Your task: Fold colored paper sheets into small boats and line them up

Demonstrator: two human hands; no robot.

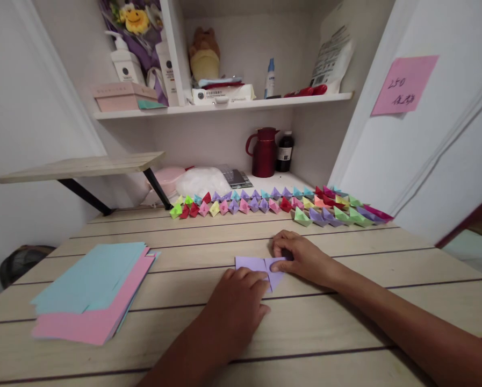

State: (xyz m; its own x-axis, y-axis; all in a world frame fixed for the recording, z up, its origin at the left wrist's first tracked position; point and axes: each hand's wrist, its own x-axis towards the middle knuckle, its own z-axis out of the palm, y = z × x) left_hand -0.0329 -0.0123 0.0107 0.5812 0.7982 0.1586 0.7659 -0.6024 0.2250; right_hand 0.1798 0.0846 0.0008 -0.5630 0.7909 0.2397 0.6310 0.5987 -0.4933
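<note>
A folded sheet of purple paper [249, 263] lies on the wooden table in front of me, with crease lines and a folded flap at its right. My left hand [241, 301] rests over its lower edge, fingers lying on the paper and hiding part of it. At the right corner, my right hand [301, 257] pinches the paper, thumb on top and fingers curled behind. Beyond my hands stand rows of small folded paper boats [260, 204] in purple, pink, green, red, yellow and blue.
To the left lies a stack of blue and pink paper sheets [91, 279]. A small raised wooden shelf [83, 165] on black legs stands behind it. At the back are a red jug [264, 153] and a dark bottle [285, 152]. A pink note [405, 86] sticks to the right wall.
</note>
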